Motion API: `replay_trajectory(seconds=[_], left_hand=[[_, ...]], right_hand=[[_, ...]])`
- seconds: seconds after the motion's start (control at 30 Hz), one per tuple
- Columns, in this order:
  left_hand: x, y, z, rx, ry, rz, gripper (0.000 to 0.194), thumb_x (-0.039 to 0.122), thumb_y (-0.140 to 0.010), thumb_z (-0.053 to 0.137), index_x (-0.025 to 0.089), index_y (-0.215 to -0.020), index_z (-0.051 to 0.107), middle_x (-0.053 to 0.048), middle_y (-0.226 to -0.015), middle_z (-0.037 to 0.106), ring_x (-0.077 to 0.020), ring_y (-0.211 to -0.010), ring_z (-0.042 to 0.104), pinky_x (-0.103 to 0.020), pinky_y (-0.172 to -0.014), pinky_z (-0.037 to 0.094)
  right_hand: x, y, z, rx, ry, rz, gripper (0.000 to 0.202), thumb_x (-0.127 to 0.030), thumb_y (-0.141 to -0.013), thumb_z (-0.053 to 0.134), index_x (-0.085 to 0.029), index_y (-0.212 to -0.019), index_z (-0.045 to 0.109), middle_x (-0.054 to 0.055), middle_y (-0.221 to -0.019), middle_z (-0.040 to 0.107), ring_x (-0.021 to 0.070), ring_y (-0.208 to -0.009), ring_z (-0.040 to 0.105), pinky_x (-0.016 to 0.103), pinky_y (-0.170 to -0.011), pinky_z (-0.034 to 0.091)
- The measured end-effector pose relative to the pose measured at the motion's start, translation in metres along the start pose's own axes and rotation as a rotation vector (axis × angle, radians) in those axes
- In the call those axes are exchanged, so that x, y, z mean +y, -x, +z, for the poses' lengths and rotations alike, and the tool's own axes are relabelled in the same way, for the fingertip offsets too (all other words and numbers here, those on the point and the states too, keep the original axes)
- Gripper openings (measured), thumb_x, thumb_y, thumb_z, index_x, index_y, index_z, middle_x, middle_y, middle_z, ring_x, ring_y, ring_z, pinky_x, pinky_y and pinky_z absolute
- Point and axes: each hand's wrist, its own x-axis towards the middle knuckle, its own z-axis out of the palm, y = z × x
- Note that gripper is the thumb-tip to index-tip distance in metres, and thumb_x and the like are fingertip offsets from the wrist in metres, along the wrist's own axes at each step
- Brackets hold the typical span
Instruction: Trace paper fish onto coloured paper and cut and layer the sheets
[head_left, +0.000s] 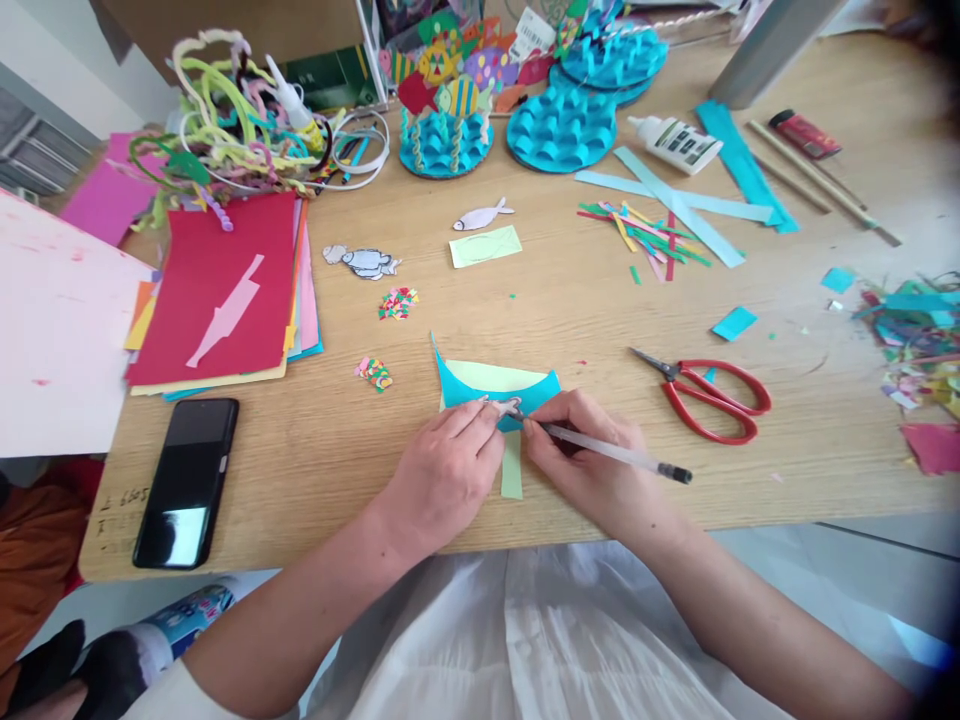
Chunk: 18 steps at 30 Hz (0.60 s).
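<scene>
A blue paper piece (538, 393) with a curved edge lies over pale green paper (487, 375) near the table's front edge. On the blue paper is a small fish-shaped cutout (511, 405), partly under the fingertips of my left hand (448, 470), which presses it down with its fingers together. My right hand (589, 455) grips a pen (619, 452), its tip at the cutout's right end. A pale green strip (511, 468) sticks out below, between my hands. Red-handled scissors (709, 395) rest to the right of my right hand, blades partly apart.
A phone (187, 480) and stacked coloured paper (240, 290) lie at left. Fish cutouts (367, 263) and confetti piles (397, 303) sit beyond my hands. Farther back are blue round bases (562, 128), a glue bottle (679, 143) and paper strips (645, 235); scraps (919, 325) lie far right.
</scene>
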Motion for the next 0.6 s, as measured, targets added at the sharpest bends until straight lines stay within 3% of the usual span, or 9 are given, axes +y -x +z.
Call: replay_trajectory(seconds=[0.6], left_hand=[[-0.0004, 0.0025, 0.0024, 0.005, 0.022, -0.017, 0.027, 0.003, -0.092, 0.043, 0.005, -0.103, 0.067, -0.014, -0.111, 0.07, -0.0226, -0.107, 0.065, -0.035, -0.096, 0.055]], right_hand=[[0.0025, 0.005, 0.0025, 0.015, 0.123, -0.106, 0.011, -0.016, -0.088, 0.054, -0.023, -0.082, 0.048, -0.005, -0.062, 0.054, 0.009, -0.05, 0.051, 0.021, -0.049, 0.037]])
